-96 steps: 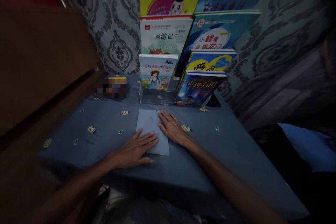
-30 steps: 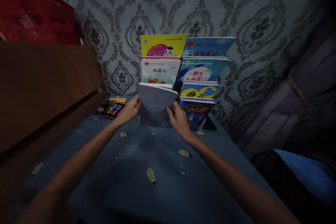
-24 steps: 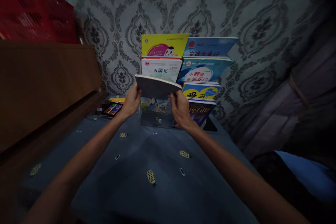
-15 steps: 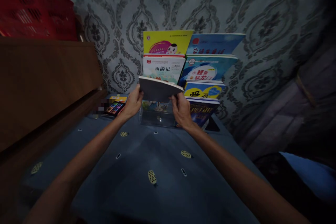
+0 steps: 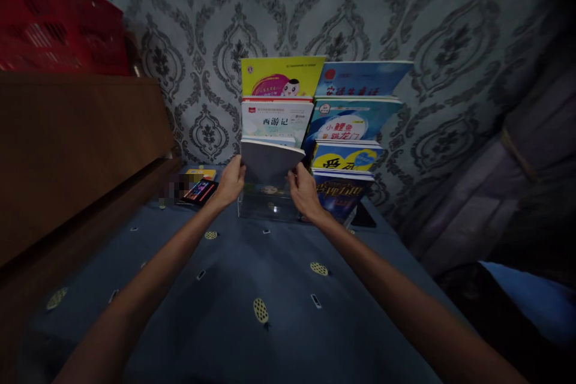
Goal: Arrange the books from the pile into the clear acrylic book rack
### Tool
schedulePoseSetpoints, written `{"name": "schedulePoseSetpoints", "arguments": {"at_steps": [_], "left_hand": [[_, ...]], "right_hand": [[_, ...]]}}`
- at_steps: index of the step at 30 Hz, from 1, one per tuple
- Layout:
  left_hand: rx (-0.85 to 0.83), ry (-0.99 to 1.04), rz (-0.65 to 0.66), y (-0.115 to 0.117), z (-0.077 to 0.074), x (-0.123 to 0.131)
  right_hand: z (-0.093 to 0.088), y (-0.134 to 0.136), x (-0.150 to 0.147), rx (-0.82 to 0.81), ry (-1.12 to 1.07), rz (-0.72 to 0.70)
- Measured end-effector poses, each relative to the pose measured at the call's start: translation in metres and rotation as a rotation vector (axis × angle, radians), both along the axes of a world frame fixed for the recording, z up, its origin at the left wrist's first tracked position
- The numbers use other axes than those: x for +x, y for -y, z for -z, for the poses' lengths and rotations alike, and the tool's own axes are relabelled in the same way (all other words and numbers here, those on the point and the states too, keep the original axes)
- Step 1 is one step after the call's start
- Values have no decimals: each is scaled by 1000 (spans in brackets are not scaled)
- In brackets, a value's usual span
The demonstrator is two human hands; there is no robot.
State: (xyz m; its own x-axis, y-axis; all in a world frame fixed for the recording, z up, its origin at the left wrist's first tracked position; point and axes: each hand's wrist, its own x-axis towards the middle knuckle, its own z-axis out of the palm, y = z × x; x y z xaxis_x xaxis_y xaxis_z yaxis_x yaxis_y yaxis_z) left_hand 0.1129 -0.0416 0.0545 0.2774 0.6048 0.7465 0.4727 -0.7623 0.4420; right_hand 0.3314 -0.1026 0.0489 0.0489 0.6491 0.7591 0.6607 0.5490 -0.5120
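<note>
A thin book with a plain dark side toward me (image 5: 270, 162) is held upright, tilted a little, between my two hands. My left hand (image 5: 231, 181) grips its left edge and my right hand (image 5: 303, 192) its right edge, thumbs on the near side. Directly below and behind it is a clear tiered book stand (image 5: 256, 209), its lower left tier partly hidden. Behind the held book stand a white book (image 5: 276, 119) and a yellow book (image 5: 279, 75). The right column holds several blue books (image 5: 355, 120) and a dark blue book (image 5: 342, 192) at the front.
The stand rests on a dark blue patterned cloth (image 5: 225, 312) against a wallpapered wall (image 5: 207, 72). Left of it lie a dark item with a colourful face (image 5: 198, 191) and a yellow item (image 5: 201, 174). A brown cabinet (image 5: 81, 150) carries a red basket (image 5: 63, 30). A curtain (image 5: 486, 192) hangs at right.
Both hands have lowered the dark-faced book slightly toward the front left of the stand, and it stands more upright. More of the dark blue book's cover shows beside my right hand.
</note>
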Motion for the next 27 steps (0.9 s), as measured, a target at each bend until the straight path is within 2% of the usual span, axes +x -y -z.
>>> {"name": "schedulePoseSetpoints", "arguments": {"at_steps": [4,11,16,21,27], "left_hand": [[22,-33,-107,-2,-6,7],[-67,-42,-162,-14,-14,14],[-125,-58,-194,-15,-9,12],[-108,-78,-231,-9,-3,2],[-121,-152,-284,-4,0,-2]], "right_hand": [[3,-6,2,2,33,86],[0,-12,-1,37,65,144],[0,-16,-2,23,106,154],[14,-16,-10,-75,145,178],[27,-15,-14,-86,125,240]]}}
